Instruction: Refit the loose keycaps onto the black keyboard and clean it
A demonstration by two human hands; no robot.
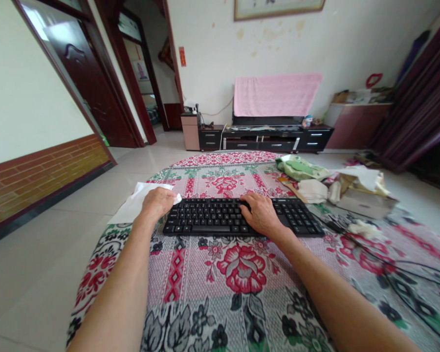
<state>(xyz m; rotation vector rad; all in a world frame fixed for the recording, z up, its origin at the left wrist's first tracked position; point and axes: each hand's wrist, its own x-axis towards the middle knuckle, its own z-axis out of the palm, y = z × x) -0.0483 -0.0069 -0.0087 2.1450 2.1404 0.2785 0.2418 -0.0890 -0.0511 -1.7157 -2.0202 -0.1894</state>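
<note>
Round table (220, 298) with a flowery cloth on it, and a black keyboard (212, 216) sitting across the middle. Off to the right there's a torn cardboard box (366, 201). Right hand (262, 215) is lying flat and loose on the keys, holding nothing. Left hand (157, 203) is at the keyboard's left end, curled around a white paper towel (130, 206) that hangs off the table edge.

the keyboard (212, 217) lies mid-frame on the table (212, 293). a paper sheet (130, 208) lies left of it, a box (368, 203) to its right.
</note>
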